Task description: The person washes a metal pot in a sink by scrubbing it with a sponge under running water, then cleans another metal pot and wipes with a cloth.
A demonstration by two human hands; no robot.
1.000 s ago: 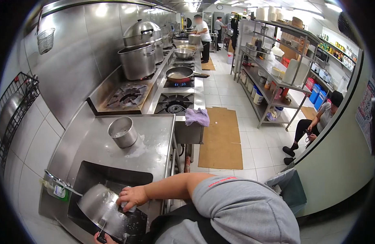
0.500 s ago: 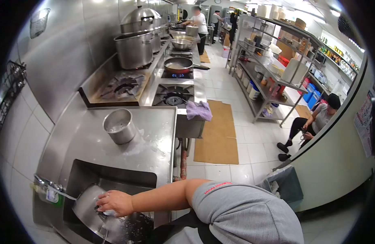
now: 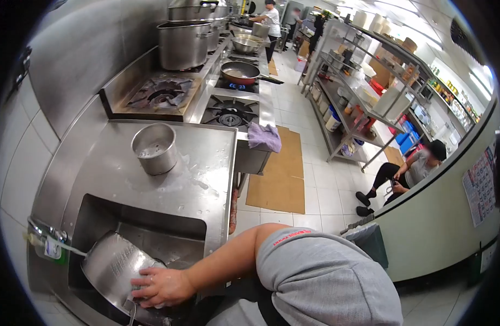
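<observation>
A steel pot [image 3: 115, 266] lies tilted in the sink [image 3: 179, 231], wet on its outer wall, with a wire-like handle at its lower end. My right hand [image 3: 162, 287] presses on the pot's lower right side, palm down and fingers bent. A bit of something whitish shows beneath its fingers, too small to name. My left hand is not in view. On the steel drainboard [image 3: 201, 157] behind the sink stands a small steel pot [image 3: 154, 149], upright, with water drops around it.
A tap [image 3: 57, 239] is at the sink's left. Beyond are a burner [image 3: 230, 117], a purple cloth [image 3: 264, 137] and a frying pan [image 3: 240, 71] over a flame. Cardboard [image 3: 277, 174] covers the floor. A seated person [image 3: 418, 168] is at right, another person [image 3: 271, 24] stands by the far stoves.
My right hand has moved a little right and down along the pot. The pot has turned, so more of its outer wall shows. The view has tipped downward.
</observation>
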